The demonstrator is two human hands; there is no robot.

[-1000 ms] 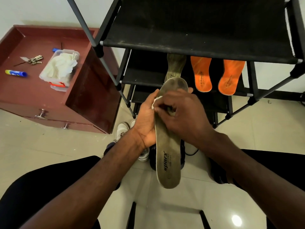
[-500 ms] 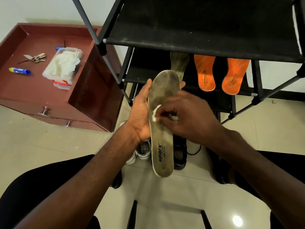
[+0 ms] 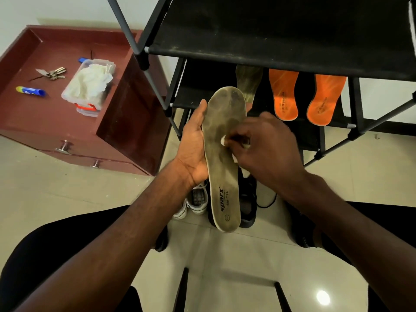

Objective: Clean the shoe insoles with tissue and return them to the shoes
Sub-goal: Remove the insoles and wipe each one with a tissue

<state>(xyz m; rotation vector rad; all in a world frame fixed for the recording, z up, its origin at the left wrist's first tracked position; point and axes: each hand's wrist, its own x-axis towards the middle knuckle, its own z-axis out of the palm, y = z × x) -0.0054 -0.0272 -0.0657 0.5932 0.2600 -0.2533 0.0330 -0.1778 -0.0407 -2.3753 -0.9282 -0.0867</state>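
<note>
Both hands work on one insole (image 3: 222, 158); the left hand (image 3: 194, 145) cradles it from behind along its left edge, thumb lying straight up beside the forefoot, the other fingers hidden at the back, so it supports and clasps rather than squeezes; the right hand (image 3: 267, 145) is curled over a small wad of tissue (image 3: 224, 140) and pinches it down onto the grey, soiled middle of the insole; only scraps of white show between the fingertips. By the look of it the insole is light, thin and bendy, with a dull, grippy face; it would likely fold under a hard rub unless backed, so the palm behind the arch is the sensible place to hold, leaving heel and toe free; the tissue is soft and probably tears or balls up if dragged too firmly. Below the insole, on the floor, stand white shoes (image 3: 198, 199) and a black shoe (image 3: 247, 199), close together; I judge these to be where the insoles go back. Farther off, on the rack (image 3: 281, 25), a second grey insole (image 3: 248, 82) leans next to two orange insoles (image 3: 306, 97); well to the left a box of tissues (image 3: 90, 84) sits on a red cabinet (image 3: 135, 104) near keys (image 3: 53, 73) and a blue tube (image 3: 30, 91).
</note>
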